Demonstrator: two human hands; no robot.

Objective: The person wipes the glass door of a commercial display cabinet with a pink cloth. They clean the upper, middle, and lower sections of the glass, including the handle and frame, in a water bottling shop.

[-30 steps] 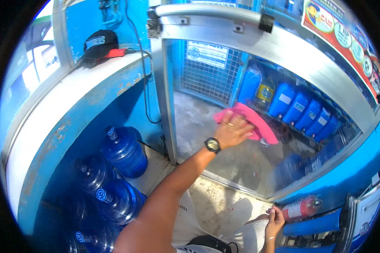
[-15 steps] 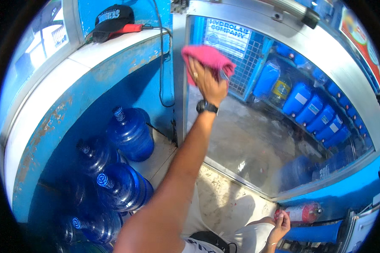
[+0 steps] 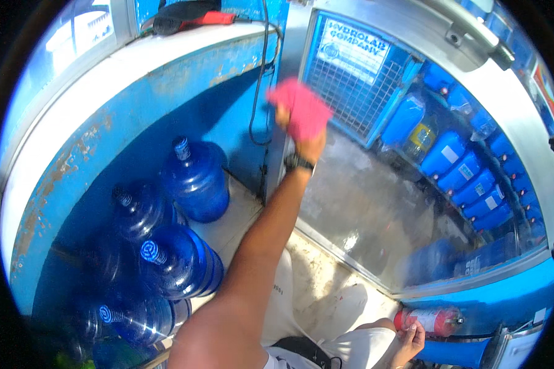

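Observation:
My left hand (image 3: 308,145) is raised and grips a pink cloth (image 3: 300,109), pressing it against the upper left part of a large glass pane (image 3: 375,209), close to its grey metal frame (image 3: 276,166). A black watch (image 3: 298,163) sits on that wrist. My right hand (image 3: 410,340) hangs low by my thigh with loose fingers and nothing in it, right beside a red cylinder (image 3: 429,320) lying on the floor.
Several big blue water jugs (image 3: 197,179) lie stacked on the left under a blue and white counter (image 3: 104,104). A black and red cap (image 3: 188,13) rests on the counter. A black cable (image 3: 258,92) hangs down. Blue containers (image 3: 461,169) stand behind the glass.
My left hand has swept the pink cloth from the middle of the glass up and left toward the frame. The view has tilted downward. My right hand stays low.

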